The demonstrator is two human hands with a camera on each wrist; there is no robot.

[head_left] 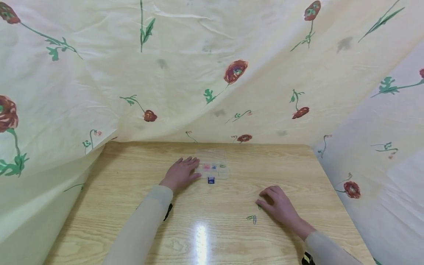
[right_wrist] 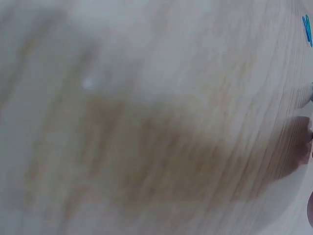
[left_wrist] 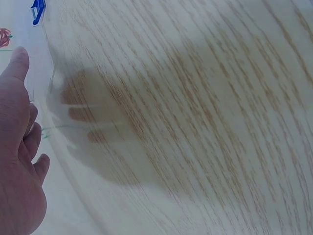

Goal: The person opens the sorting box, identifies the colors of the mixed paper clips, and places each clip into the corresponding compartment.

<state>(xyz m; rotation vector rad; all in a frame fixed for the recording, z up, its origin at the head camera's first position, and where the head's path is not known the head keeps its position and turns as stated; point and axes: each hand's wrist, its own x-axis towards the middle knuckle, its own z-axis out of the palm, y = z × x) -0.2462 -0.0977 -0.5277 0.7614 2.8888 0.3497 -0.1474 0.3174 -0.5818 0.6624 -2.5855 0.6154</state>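
Observation:
My left hand (head_left: 181,173) lies at the left end of a clear compartment box (head_left: 221,176), fingers extended and thumb by its near left corner. The box's transparent lid (head_left: 215,154) is folded back, and a blue latch (head_left: 211,180) shows at the front. Pink paper clips (head_left: 207,166), blue paper clips (head_left: 214,167) and a green paper clip (head_left: 222,166) lie in separate compartments. To the right, my right hand (head_left: 278,204) is low over the table with bent fingers and a gap between thumb and index. A small green paper clip (head_left: 259,207) shows just below its thumb tip.
Close to the right hand, a green clip (head_left: 249,218) and a blue clip (head_left: 254,220) lie together on the wooden table (head_left: 165,243). A flower-patterned cloth (head_left: 185,73) hangs behind the table and along both sides.

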